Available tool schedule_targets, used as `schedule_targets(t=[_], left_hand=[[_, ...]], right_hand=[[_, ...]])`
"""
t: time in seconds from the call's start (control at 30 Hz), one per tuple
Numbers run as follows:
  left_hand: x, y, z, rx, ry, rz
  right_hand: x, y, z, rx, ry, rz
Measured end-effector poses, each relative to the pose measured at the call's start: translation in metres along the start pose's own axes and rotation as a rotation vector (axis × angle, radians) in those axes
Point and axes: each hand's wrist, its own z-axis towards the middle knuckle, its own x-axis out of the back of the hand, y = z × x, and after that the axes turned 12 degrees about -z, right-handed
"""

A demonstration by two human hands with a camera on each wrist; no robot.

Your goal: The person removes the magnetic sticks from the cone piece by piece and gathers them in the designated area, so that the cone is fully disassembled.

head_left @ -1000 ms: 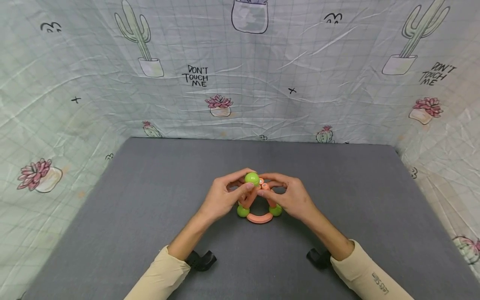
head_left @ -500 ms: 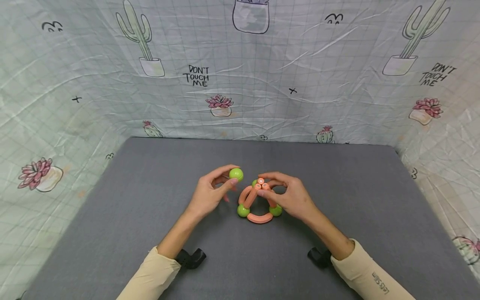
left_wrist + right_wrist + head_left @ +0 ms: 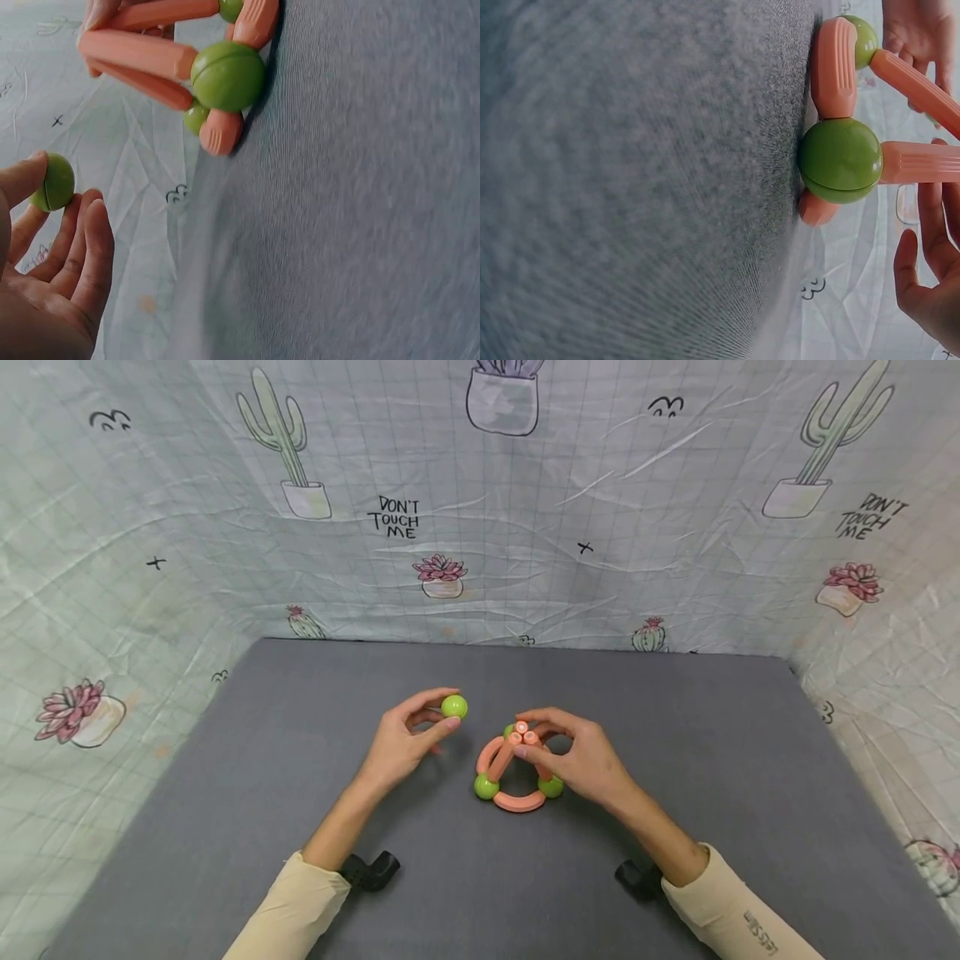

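Observation:
My left hand pinches a loose green ball between thumb and fingertips, raised above the table and apart from the frame of rods. That frame stands on the table: curved orange rods join green balls into a ring. From the balls, three straight orange rods lean inward and meet at the top. My right hand pinches their upper ends, which show as round tips. In the right wrist view, a near green ball sits on the table.
A grey tabletop lies under everything. Behind it and at both sides hangs a pale cloth printed with cacti. Black wrist devices sit by both cuffs.
My left hand has drawn the green ball away from the rod tops, to the left. The rod tips have come into view. My right hand keeps its hold on them.

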Motion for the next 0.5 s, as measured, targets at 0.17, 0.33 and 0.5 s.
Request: schedule_targets(t=[0.17,0.33,0.5], left_hand=[[0.008,-0.002,0.002,0.02,0.015,0.024],[0.014,-0.003,0.005,0.056,0.004,0.039],[0.021,-0.01,0.009,0.087,0.011,0.072]], right_hand=[[0.0,0.001,-0.001,-0.002,-0.007,-0.004],[0.001,-0.001,-0.001,0.004,-0.01,0.002],[0.002,0.0,0.0,0.02,-0.008,0.001]])
